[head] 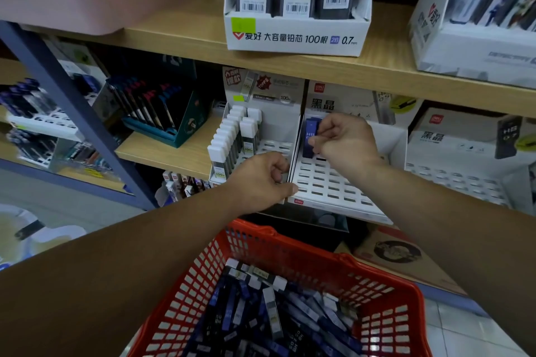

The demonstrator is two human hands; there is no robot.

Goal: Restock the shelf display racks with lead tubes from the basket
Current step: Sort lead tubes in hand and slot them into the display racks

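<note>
Blue lead tube (pixel 309 139) upright in back-left slot of white slotted rack (pixel 327 182), pinched near its top by right hand (pixel 345 142), thumb and fingers tight on it. Left hand (pixel 261 180), below-left of that pinch, fingers curled on front corner of neighbouring rack (pixel 271 148) with white-capped tubes (pixel 229 139). Red basket (pixel 290 243) below both hands, loose tubes (pixel 261 313) piled inside. Wooden shelf (pixel 185 26) above.
</note>
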